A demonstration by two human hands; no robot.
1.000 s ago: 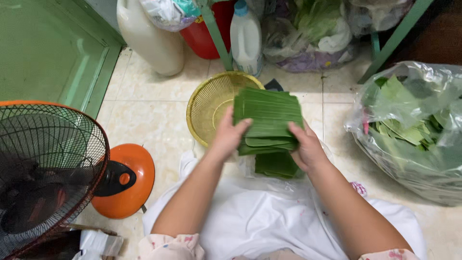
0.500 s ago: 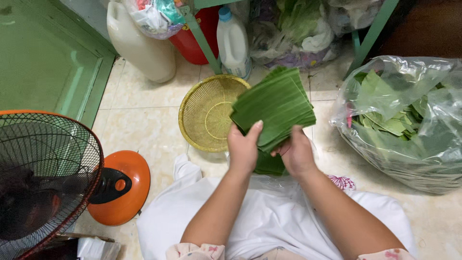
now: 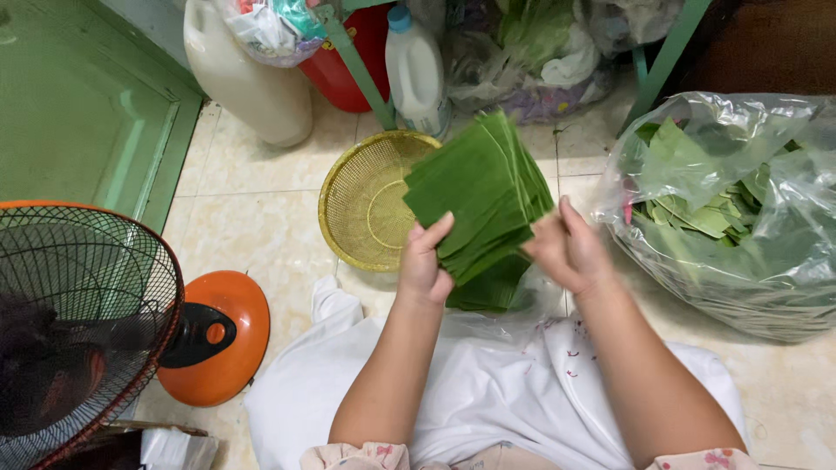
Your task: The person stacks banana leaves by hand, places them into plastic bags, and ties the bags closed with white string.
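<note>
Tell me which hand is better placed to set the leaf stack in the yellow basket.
Left. The left hand grips the leaf stack on the side nearest the yellow basket.

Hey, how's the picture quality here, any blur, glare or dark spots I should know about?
Head view: the right hand is smeared by motion blur, while the left hand and the stack of green leaves look sharper; soft white glare sits on the clear plastic bag; the fan grille at the lower left is dark and shadowed; lighting on the tiled floor is even.
</note>
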